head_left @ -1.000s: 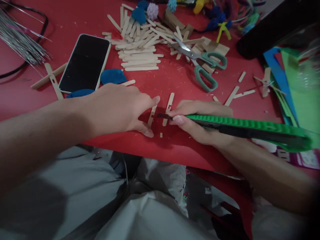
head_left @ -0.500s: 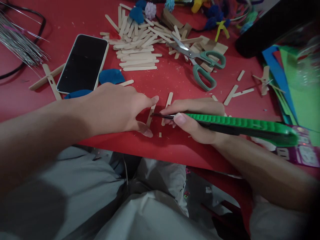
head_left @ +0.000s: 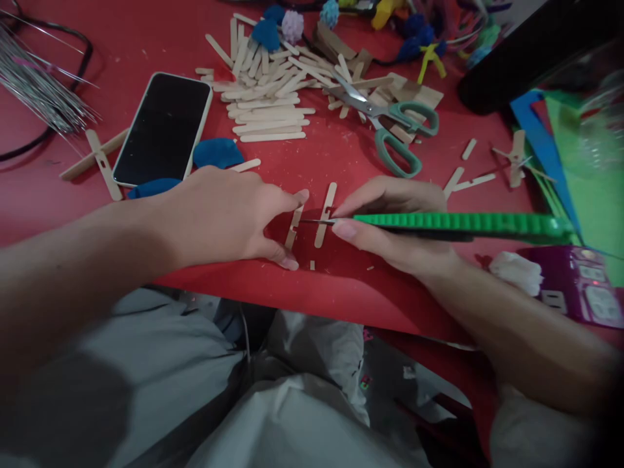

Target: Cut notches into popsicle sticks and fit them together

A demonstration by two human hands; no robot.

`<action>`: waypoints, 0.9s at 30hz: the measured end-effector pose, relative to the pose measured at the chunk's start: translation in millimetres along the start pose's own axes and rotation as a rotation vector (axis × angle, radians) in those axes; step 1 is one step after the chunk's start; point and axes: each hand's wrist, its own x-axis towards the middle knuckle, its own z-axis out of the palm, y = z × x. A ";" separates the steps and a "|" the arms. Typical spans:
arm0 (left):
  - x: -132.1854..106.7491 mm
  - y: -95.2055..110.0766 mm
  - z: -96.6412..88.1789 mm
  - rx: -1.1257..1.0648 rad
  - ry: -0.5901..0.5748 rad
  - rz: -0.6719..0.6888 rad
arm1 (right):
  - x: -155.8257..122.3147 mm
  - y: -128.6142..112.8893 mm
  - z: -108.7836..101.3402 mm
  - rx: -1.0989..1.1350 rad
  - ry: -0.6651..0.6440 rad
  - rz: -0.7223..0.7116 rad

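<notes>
My left hand (head_left: 229, 211) presses down on a wooden craft stick (head_left: 294, 227) lying on the red table (head_left: 341, 156), index finger at its top end and thumb at its bottom end. A second wooden stick (head_left: 325, 205) lies just to its right. My right hand (head_left: 394, 224) is closed round a green utility knife (head_left: 458, 224); its thin blade (head_left: 316, 221) points left, crosses the second stick and touches the held one. A small wood chip (head_left: 312, 264) lies below the sticks.
A phone (head_left: 163, 127) lies face up at the left beside blue felt pieces (head_left: 217, 153). A pile of wooden sticks (head_left: 268, 104) and green-handled scissors (head_left: 390, 123) lie behind. Wire bundle (head_left: 39, 84) far left; coloured sheets (head_left: 580, 162) and a purple card (head_left: 580, 286) at right.
The knife has swung from slanting down-right to nearly level, and its blade tip has slid left to the stick under my left hand. My left hand has hardly moved.
</notes>
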 end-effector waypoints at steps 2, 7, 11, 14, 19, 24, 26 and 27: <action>1.3 -0.7 1.6 0.035 0.009 -0.004 | -1.5 -0.3 -3.0 0.031 -0.037 0.002; 3.1 -1.5 3.2 0.056 0.036 -0.004 | -3.8 1.9 -3.1 -0.049 0.019 0.034; 2.2 -1.6 3.3 0.043 0.048 0.008 | -1.3 3.5 -1.2 -0.019 0.070 0.035; 0.0 -0.7 2.0 0.035 0.035 -0.003 | 1.1 4.1 -4.9 0.081 0.032 0.023; -1.9 -0.7 0.9 0.023 0.008 -0.006 | 4.0 7.2 -14.2 0.346 -0.006 0.109; 0.1 -2.6 2.5 -0.019 -0.001 -0.017 | 2.6 8.2 -15.1 0.362 0.167 0.183; -0.4 -2.5 1.9 -0.026 -0.003 -0.014 | 0.0 8.5 -16.5 0.315 0.159 0.170; -0.9 -2.5 1.4 -0.026 0.002 -0.006 | -1.1 8.9 -17.8 0.284 0.129 0.158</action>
